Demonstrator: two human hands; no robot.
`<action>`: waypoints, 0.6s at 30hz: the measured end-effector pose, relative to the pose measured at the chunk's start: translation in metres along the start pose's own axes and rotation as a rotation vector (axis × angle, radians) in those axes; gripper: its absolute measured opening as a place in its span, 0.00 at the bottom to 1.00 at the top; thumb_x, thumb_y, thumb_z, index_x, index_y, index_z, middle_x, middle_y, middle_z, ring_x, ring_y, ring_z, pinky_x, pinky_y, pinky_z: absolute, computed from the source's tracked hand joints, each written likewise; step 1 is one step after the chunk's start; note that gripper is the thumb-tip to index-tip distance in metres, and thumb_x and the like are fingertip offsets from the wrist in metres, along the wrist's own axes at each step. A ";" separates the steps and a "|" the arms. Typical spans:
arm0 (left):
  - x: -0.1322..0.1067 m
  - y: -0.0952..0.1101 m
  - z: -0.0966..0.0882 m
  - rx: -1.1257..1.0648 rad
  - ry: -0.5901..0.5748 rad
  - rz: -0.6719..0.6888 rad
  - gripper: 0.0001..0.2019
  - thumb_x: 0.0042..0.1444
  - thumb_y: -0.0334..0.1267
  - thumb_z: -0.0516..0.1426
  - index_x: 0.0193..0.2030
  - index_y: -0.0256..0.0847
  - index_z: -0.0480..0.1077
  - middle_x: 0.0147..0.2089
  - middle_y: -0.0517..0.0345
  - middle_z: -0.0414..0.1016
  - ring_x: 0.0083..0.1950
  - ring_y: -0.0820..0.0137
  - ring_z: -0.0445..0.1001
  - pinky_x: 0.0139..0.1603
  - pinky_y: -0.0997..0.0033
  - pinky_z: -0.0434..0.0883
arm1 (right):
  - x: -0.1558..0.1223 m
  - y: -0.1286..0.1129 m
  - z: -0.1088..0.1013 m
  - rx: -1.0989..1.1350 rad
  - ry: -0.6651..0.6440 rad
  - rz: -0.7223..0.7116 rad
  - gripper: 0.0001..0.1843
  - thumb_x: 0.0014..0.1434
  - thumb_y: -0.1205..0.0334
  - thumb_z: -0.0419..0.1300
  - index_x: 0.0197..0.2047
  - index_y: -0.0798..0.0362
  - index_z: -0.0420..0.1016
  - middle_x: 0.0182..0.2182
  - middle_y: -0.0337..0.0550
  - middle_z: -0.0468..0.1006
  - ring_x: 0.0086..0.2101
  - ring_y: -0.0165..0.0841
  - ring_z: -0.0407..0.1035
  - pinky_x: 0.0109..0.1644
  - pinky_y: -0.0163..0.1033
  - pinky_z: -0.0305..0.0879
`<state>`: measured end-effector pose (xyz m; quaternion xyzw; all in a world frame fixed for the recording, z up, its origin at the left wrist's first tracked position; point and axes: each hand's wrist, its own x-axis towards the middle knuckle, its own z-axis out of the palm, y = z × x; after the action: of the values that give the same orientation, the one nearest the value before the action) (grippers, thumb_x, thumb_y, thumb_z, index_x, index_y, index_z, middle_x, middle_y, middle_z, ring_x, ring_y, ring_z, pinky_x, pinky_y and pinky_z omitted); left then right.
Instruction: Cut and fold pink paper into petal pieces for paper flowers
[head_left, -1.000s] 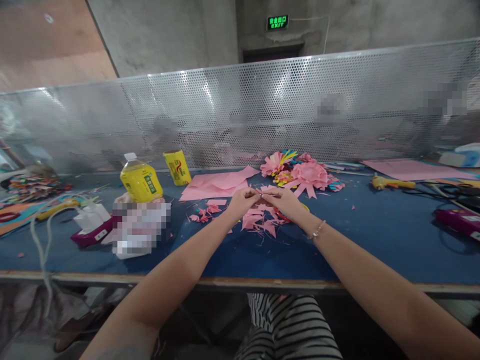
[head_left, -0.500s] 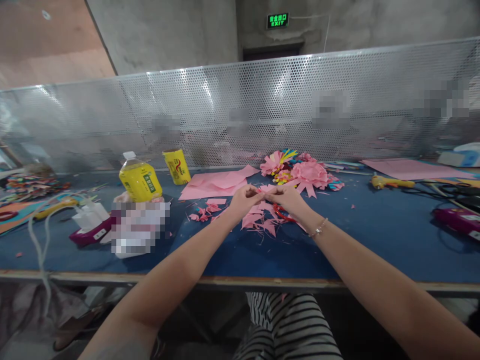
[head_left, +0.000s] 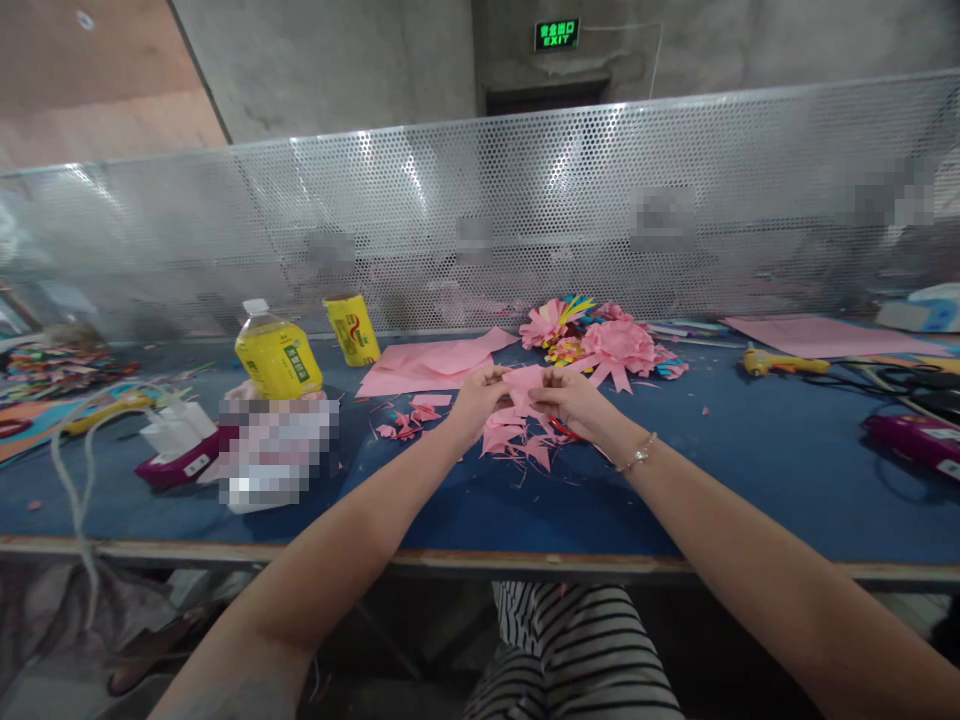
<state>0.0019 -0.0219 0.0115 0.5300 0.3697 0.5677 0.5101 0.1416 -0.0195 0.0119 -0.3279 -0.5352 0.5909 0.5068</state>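
Between my two hands is a small piece of pink paper (head_left: 524,388), held by its left and right edges above the table. My left hand (head_left: 481,396) pinches its left side with thumb and fingers. On the other side, my right hand (head_left: 568,396) grips the right edge, and a bracelet circles that wrist. Below the hands lies a heap of pink paper scraps (head_left: 517,440). Red scissor handles (head_left: 564,428) show in part under my right hand; the rest is hidden.
Pink sheets (head_left: 427,368) and paper flowers (head_left: 619,345) lie behind my hands. To the left stand a yellow bottle (head_left: 277,355), a yellow can (head_left: 352,330) and a purple power strip (head_left: 176,460). A yellow glue gun (head_left: 784,363) rests at right, before a perforated metal screen (head_left: 420,210).
My hands have moved slightly apart. The pink paper, mostly covered by the fingers before, now shows as a flat piece stretched between them.
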 end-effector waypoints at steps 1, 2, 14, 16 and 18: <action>0.001 -0.001 -0.001 0.003 0.014 0.005 0.12 0.35 0.26 0.56 0.32 0.35 0.66 0.24 0.62 0.68 0.24 0.79 0.66 0.29 0.75 0.66 | 0.000 -0.001 0.001 0.016 0.004 0.004 0.15 0.31 0.71 0.64 0.22 0.54 0.61 0.20 0.30 0.65 0.24 0.22 0.64 0.34 0.32 0.65; 0.002 -0.001 -0.001 0.013 0.018 0.012 0.13 0.35 0.25 0.56 0.33 0.35 0.66 0.24 0.62 0.68 0.24 0.79 0.66 0.28 0.75 0.66 | -0.001 -0.001 0.001 0.030 0.001 0.005 0.15 0.30 0.71 0.63 0.22 0.54 0.60 0.19 0.30 0.64 0.24 0.22 0.64 0.34 0.32 0.65; 0.001 -0.007 -0.002 0.112 -0.133 0.106 0.11 0.36 0.33 0.59 0.30 0.33 0.69 0.24 0.61 0.68 0.25 0.80 0.64 0.28 0.77 0.63 | 0.002 0.003 -0.002 -0.044 -0.013 0.014 0.15 0.33 0.67 0.64 0.25 0.54 0.62 0.21 0.31 0.65 0.21 0.21 0.62 0.28 0.31 0.63; 0.001 -0.007 -0.001 0.077 -0.133 0.085 0.11 0.36 0.32 0.59 0.30 0.34 0.68 0.24 0.62 0.68 0.25 0.80 0.64 0.29 0.77 0.63 | 0.000 0.002 0.000 -0.016 -0.009 0.036 0.15 0.33 0.67 0.63 0.26 0.53 0.62 0.21 0.32 0.67 0.22 0.22 0.63 0.29 0.32 0.64; 0.001 -0.007 -0.001 0.040 -0.120 0.062 0.11 0.34 0.31 0.60 0.29 0.34 0.68 0.23 0.64 0.67 0.24 0.80 0.64 0.29 0.77 0.63 | 0.000 0.001 0.001 0.013 0.003 0.051 0.15 0.33 0.68 0.63 0.26 0.53 0.62 0.20 0.32 0.67 0.21 0.22 0.64 0.30 0.32 0.64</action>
<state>0.0024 -0.0189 0.0049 0.5845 0.3331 0.5429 0.5026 0.1411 -0.0201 0.0114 -0.3390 -0.5222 0.6066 0.4943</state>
